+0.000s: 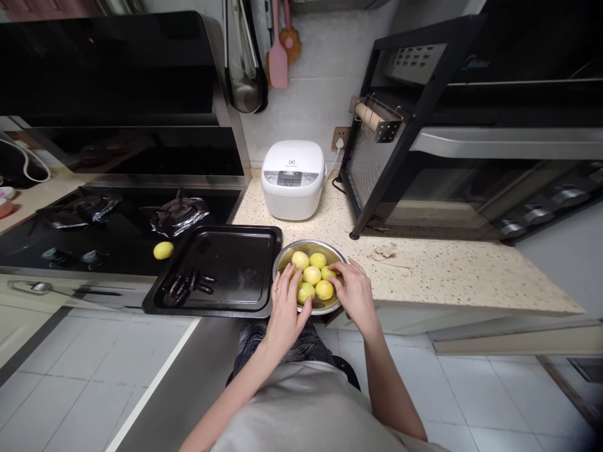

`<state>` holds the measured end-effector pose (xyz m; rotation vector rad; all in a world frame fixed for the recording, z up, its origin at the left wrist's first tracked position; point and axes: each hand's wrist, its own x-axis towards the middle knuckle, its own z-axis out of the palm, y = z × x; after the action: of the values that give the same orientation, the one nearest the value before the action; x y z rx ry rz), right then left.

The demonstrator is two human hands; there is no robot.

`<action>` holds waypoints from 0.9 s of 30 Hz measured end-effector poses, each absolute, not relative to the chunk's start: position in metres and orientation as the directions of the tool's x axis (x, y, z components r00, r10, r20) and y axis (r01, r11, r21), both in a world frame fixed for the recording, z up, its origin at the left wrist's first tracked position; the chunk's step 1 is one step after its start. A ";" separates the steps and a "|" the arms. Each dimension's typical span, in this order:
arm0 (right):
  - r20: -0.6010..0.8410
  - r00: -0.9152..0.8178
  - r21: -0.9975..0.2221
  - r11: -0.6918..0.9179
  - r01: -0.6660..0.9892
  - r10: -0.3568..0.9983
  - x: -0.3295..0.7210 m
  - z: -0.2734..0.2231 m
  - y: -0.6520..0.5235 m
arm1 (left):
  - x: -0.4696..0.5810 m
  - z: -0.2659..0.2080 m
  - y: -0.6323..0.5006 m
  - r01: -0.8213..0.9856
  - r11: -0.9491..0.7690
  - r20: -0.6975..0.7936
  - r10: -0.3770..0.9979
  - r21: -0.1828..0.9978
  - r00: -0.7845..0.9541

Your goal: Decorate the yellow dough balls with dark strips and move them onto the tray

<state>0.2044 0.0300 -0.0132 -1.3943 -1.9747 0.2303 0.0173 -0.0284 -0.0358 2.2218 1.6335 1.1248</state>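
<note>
Lemons [311, 275] fill a steel bowl [288, 250] at the front edge of the counter [447, 270], just right of a black baking tray [235, 251]. The left hand [286, 306] and the right hand [354, 290] both reach in, fingers spread and resting on the fruit, pinching nothing yet. This looks like the picking step; closing around one lemon seems next. One stray lemon [162, 250] lies on the stove [94, 238], beside the tray's left edge.
</note>
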 end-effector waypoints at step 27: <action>0.649 -0.201 -0.482 0.601 0.638 0.734 0.199 -0.030 0.017 | -0.152 -0.021 -0.023 0.898 0.399 0.334 0.834 0.185 -0.439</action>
<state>0.1990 0.0167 -0.0295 -1.0969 -1.9109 0.1313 -0.1524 -0.0229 -0.0212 1.7429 2.7804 0.5691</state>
